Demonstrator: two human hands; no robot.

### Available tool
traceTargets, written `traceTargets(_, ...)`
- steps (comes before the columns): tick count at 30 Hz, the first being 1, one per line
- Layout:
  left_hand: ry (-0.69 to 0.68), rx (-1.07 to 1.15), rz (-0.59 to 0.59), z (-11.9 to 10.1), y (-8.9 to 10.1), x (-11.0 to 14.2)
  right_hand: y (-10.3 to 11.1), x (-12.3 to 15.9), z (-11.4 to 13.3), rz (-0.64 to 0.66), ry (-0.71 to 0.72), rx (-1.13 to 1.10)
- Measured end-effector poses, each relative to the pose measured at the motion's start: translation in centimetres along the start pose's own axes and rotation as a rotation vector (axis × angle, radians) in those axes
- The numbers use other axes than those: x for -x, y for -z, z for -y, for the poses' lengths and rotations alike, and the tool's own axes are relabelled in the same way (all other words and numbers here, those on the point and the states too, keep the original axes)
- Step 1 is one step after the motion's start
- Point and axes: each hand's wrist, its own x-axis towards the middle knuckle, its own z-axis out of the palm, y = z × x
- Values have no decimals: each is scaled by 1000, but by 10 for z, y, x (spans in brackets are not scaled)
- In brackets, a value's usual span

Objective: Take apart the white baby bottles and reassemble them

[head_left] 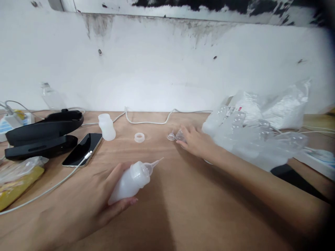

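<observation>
My left hand (104, 202) is wrapped round a small translucent white feeding bottle (131, 183), tilted up to the right, with a collar and a long thin clear nipple (154, 164) on its end. Further back, my right hand (193, 139) has its fingers on a clear plastic cap (180, 136) at the tabletop. Just left of that cap lies a small clear nipple (171, 136), tip up. A white ring collar (139, 137) rests on the table between the hands. Behind my left hand stands another white bottle body (106, 127), with no nipple on it.
Several clear bags (251, 132) with plastic parts crowd the right side. At left are a phone (83, 150) on a cable, a black case (47, 130), a yellow packet (21, 181) and a clear bottle (52, 97). A white cable (149, 122) runs along the wall.
</observation>
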Motion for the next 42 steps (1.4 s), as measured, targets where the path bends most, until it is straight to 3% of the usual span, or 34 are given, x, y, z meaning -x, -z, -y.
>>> traceTargets(2, 11, -57, 37, 2, -2, -5, 15, 8, 8, -117, 42, -114)
traceTargets(4, -7, -87, 67, 3, -4, -13, 33, 20, 20, -120, 158, -386)
traceTargets(6, -98, -110, 88, 1, -5, -24, 48, 31, 32, 80, 270, -675)
traceTargets(9, -285, -194, 109, -6, -5, -40, 57, 40, 44, 493, 366, -927)
traceTargets(12, -344, -225, 135, -11, -5, -50, 53, 41, 46, 682, 339, -1099)
traceTargets(16, -294, -46, 175, -7, -5, -52, 46, 39, 42, 646, 323, -1196)
traceTargets(23, -69, 214, 275, -1, 0, -53, 46, 43, 46, 562, 353, -1139)
traceTargets(25, -26, 350, 336, 0, 1, -57, 47, 43, 44, 446, 466, -1032)
traceTargets(29, -8, 632, 593, 3, 1, -63, 46, 40, 36, 124, 755, -781)
traceTargets(31, -12, 586, 550, 1, 1, -63, 44, 37, 33, 126, 699, -808)
traceTargets(32, -17, 514, 476, -1, 0, -61, 43, 36, 33, 191, 621, -870)
traceTargets(35, -95, 220, 255, -6, -4, -56, 42, 34, 32, 579, 435, -1107)
traceTargets(37, -154, 89, 196, -7, -8, -54, 43, 33, 32, 701, 451, -1161)
traceTargets(39, -137, 94, 234, -4, -10, -55, 44, 34, 32, 513, 538, -1065)
traceTargets(42, -74, 296, 377, 5, -6, -61, 42, 37, 33, -4, 771, -713)
